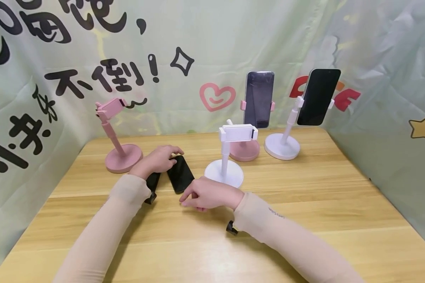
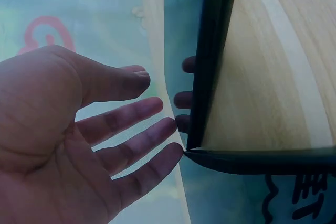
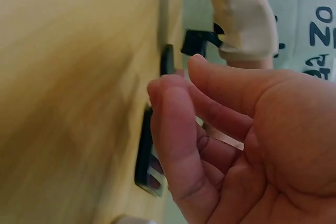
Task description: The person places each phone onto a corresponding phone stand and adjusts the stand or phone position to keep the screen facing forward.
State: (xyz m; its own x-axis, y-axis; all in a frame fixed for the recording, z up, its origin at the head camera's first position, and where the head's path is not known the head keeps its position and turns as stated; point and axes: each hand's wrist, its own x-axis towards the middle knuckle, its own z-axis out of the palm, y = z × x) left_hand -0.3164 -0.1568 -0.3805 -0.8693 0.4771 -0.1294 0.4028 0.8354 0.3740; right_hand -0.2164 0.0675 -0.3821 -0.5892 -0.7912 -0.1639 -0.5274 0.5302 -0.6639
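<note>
Reaching for the black phone [image 1: 181,175] looks like the step in hand. Near the counter's [image 1: 340,200] back edge, the left hand [image 1: 156,160] is loosely open, the right hand [image 1: 210,192] half-curled, both empty; lifting calls for an edge pinch

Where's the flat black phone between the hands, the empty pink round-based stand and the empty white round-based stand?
Flat black phone [image 1: 180,174]: head view, its dark upper face.
Empty pink round-based stand [image 1: 112,136]: head view, its slanting post.
Empty white round-based stand [image 1: 225,157]: head view, its upright post.
</note>
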